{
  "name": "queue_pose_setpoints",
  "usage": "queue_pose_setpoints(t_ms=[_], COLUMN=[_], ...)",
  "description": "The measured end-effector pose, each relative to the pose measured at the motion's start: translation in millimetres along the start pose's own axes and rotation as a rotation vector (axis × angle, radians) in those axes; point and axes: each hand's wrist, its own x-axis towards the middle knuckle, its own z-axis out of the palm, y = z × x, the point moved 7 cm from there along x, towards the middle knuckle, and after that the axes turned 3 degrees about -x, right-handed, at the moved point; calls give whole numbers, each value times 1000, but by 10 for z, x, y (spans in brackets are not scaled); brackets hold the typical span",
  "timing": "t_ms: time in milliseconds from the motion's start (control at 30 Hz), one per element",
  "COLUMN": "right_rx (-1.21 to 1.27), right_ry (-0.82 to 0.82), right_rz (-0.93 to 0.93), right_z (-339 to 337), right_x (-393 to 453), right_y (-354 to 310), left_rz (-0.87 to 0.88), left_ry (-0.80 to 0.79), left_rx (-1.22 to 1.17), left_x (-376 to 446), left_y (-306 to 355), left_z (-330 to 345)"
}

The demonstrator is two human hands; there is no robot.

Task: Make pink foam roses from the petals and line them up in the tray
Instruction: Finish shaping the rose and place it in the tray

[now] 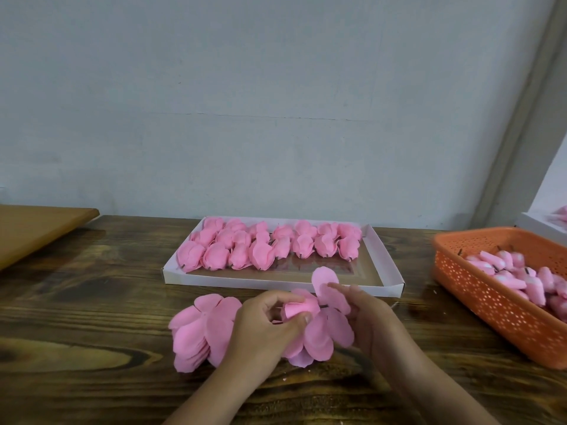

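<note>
Centrally, one white cardboard tray on a dark wooden surface, taken as landmark for all entries below.

Finished pink foam roses: lying inside the tray in rows, packed against its far wall and left end; the tray's near strip shows bare brown floor.

Rose bud: just in front of the tray's near wall, its dark stem pointing right. Left hand has its grip clamped on the bud, thumb and fingers curled round it.

Flower-shaped petal layer: threaded on the bud's stem, right of the bud, one petal standing up against the tray's near wall. Right hand pinches this layer, fingertips together on the foam.

Stack of loose petal layers: on the surface in front of the tray's left half, just left of the left hand and partly behind it.

Orange perforated plastic basket: well right of the tray, holding pink rose buds on short stems.

Brown board: far left of the tray, lying on the surface with its edge overhanging.

White box corner: beyond the basket, right of the tray, with blurred pink pieces inside.
</note>
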Motion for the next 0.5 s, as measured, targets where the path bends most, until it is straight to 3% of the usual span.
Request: queue_pose_setpoints(t_ms=[67,333,500], right_rx=[-90,-484,-391], right_ry=[-21,-174,-45], right_rz=[16,-332,-480], right_z=[1,149,46], right_x=[-21,-183,-179], right_y=[65,-99,-165], left_rz=[-12,-323,-378], left_ry=[-4,-28,-76], left_rx=[-21,-416,-565], left_x=[2,-36,-48], left_y=[1,-189,-210], left_z=[1,67,130])
